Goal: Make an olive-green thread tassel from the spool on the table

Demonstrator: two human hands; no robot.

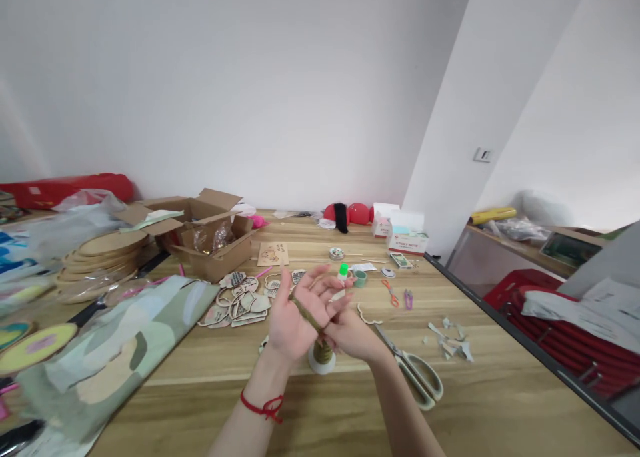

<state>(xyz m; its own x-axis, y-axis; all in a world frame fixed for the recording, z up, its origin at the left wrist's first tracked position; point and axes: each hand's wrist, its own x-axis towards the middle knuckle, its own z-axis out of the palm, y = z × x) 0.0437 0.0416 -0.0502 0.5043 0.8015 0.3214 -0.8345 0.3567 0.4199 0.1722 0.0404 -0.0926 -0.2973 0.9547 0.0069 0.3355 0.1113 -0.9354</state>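
Note:
My left hand point(299, 320) is held palm up with its fingers stretched out. Across its palm, below the fingers, runs a strand of olive-brown cord point(307, 314). My right hand point(354, 332) is closed at the edge of the left palm, its fingers pinched on the cord. Just under both hands stands a spool point(323, 364) with a white base and olive-brown winding, its top hidden by the hands. Large scissors point(413, 374) with pale handles lie right of my right forearm. A glue stick with a green cap point(343, 269) shows behind my left fingertips.
Wooden cut-outs point(245, 304) are heaped to the left, before an open cardboard box point(220, 247). A patterned cloth point(125, 350) covers the left side. Orange scissors point(390, 292), a purple clip point(409, 300), green tape point(359, 278) and paper scraps point(455, 342) lie to the right.

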